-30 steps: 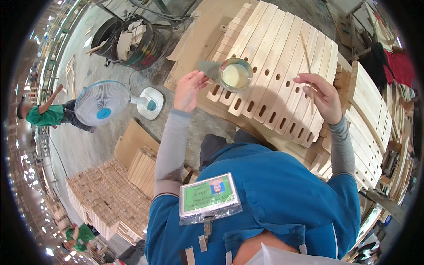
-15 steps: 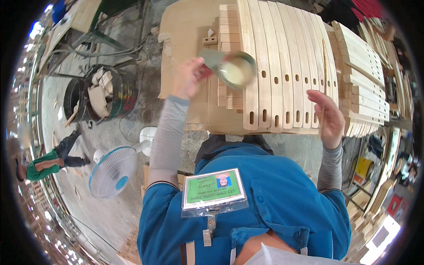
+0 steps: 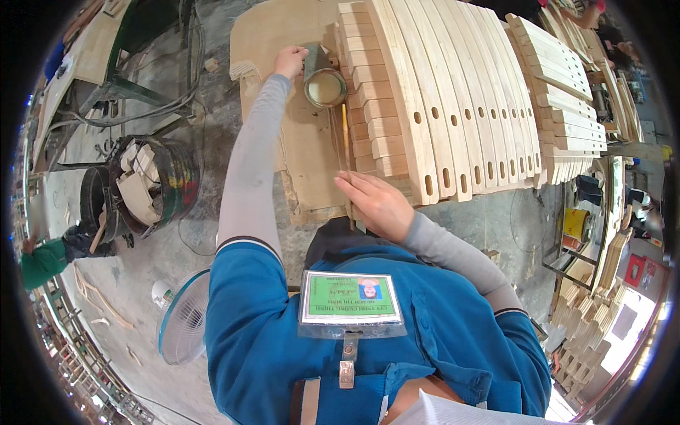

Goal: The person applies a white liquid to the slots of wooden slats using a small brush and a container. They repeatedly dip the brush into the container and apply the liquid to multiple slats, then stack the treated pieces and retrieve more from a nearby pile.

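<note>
My left hand (image 3: 289, 62) pinches the flat grey-green handle of a round cup (image 3: 312, 90) holding pale, creamy liquid. The cup is over the cardboard, just left of a stack of wooden blocks. My right hand (image 3: 380, 207) is closed around a thin yellowish stick (image 3: 345, 131), its far end close to the cup's rim. I cannot tell whether that end is a brush. To the right of the cup, curved wooden slats (image 3: 443, 92) with oval slots lie side by side in a row.
Cardboard (image 3: 258, 35) covers the worktop. More slats (image 3: 559, 85) are stacked at right. On the floor at left stand a dark drum (image 3: 173, 180) of wood scraps and a fan (image 3: 185, 319). A person in green (image 3: 42, 265) is at the far left.
My left hand has carried the cup left, away from the slats, to above the cardboard. My right hand has swung left with the stick, from over the slats to near the cup.
</note>
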